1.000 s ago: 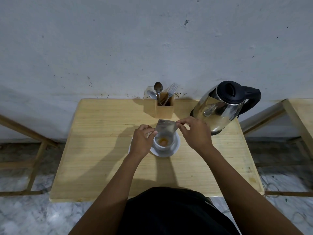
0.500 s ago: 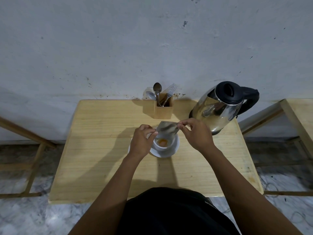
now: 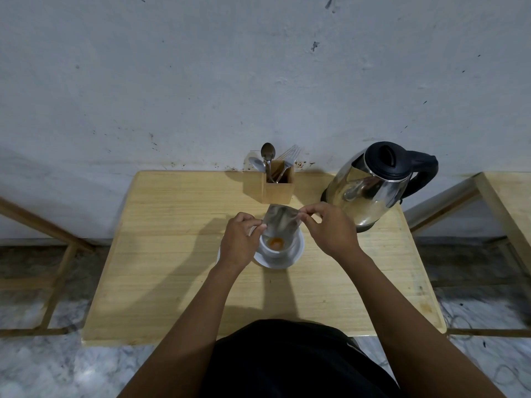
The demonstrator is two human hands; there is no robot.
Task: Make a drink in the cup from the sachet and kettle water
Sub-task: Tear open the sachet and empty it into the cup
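Sachet (image 3: 281, 221) hung tilted over the cup (image 3: 277, 246), pinched at its corners by the left hand (image 3: 240, 239) and right hand (image 3: 330, 229). Orange powder lay inside the cup. Behind the cup stood the cutlery holder (image 3: 278, 185); the kettle (image 3: 373, 185) was beyond it to the right. Nearer than the cup, bare table (image 3: 172, 268) stretched to the front edge.

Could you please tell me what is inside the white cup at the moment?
Orange powder lies in the white ceramic cup. The silver foil sachet covers the cup's far rim.

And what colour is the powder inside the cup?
Orange powder in the white cup, head view.
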